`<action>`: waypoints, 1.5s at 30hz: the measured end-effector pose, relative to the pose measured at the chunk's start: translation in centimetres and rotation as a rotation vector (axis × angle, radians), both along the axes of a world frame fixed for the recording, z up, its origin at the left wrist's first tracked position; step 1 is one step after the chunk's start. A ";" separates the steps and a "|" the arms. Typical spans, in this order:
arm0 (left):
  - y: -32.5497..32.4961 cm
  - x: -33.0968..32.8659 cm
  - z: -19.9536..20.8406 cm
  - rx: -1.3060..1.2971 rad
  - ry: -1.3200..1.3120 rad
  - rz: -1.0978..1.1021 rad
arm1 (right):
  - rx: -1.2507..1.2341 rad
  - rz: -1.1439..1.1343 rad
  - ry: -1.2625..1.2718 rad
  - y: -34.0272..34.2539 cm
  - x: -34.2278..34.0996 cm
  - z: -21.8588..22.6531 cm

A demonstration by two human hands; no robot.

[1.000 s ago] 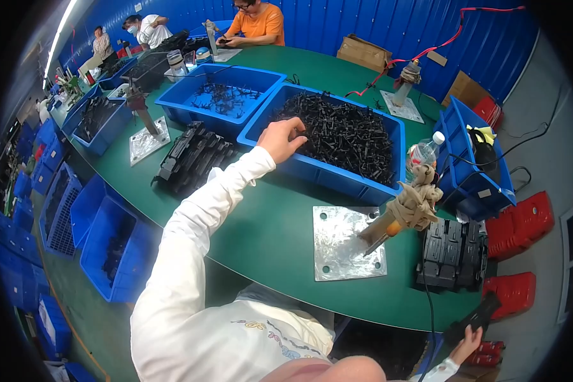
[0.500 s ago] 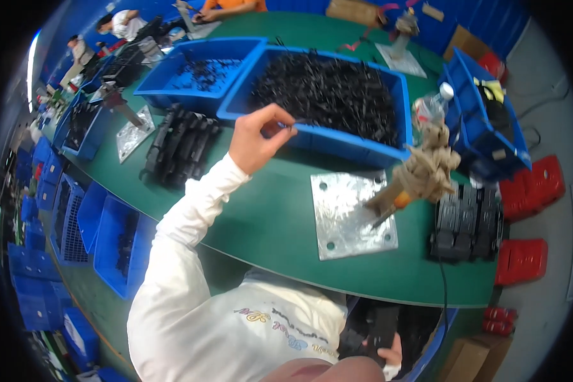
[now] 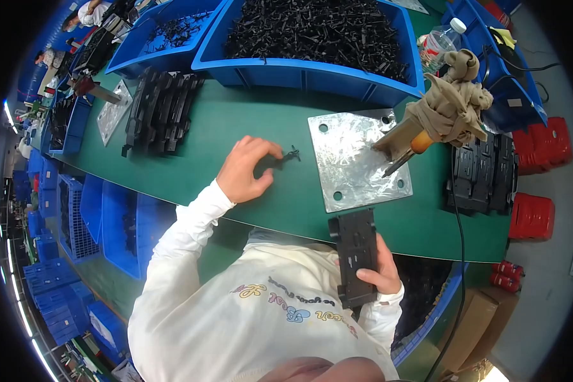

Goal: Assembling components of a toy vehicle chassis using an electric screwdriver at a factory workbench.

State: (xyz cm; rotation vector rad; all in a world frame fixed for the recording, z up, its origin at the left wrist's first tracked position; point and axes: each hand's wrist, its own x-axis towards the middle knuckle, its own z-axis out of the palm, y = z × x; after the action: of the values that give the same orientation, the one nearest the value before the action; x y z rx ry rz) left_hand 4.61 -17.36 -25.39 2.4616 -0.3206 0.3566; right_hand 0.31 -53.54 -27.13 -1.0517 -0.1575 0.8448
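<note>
My left hand (image 3: 245, 169) is just above the green table (image 3: 248, 114), thumb and fingers apart. Right beside its fingertips lies a small black plastic clip-like part (image 3: 291, 153). Over the table's front edge my right hand (image 3: 382, 270) grips a long, flat black plastic housing (image 3: 356, 254), thumb on its face. That housing is roughly upright, its far end near a silver metal plate (image 3: 337, 153). On the plate stands a fixture wrapped in tan cloth (image 3: 455, 95), with an orange-handled pointed tool (image 3: 420, 143), probably a soldering iron, slanting down toward the plate.
A large blue bin (image 3: 312, 70) heaped with small black parts stands at the back, a smaller blue bin (image 3: 124, 60) beside it. Stacked black housings lie left (image 3: 162, 111) and right (image 3: 481, 172). A plastic bottle (image 3: 442, 44) and a hanging black cable (image 3: 461, 254) are at right.
My left hand has come down from the large bin's rim to the table, where the small part now lies. My right hand has raised a black housing from below the table edge.
</note>
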 end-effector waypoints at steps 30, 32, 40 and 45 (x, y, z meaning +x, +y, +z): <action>-1.9 -2.9 2.5 -0.619 0.153 0.072 | 0.110 -0.045 -0.099 11.1 2.4 3.3; -1.0 -2.5 2.2 -0.441 0.165 0.069 | 0.110 -0.049 -0.061 10.9 2.3 3.7; 0.6 -2.5 1.5 0.220 0.151 -0.059 | 0.074 -0.082 -0.030 10.3 1.8 2.6; 0.0 -2.6 0.7 0.141 0.075 0.096 | 0.111 -0.039 0.019 10.7 1.5 1.9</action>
State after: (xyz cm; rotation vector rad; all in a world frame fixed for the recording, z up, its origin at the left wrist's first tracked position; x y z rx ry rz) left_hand 1.98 -17.35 -24.64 2.6277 -0.2027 0.2889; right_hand 1.85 -42.87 -25.21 -0.9403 -0.1658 0.8017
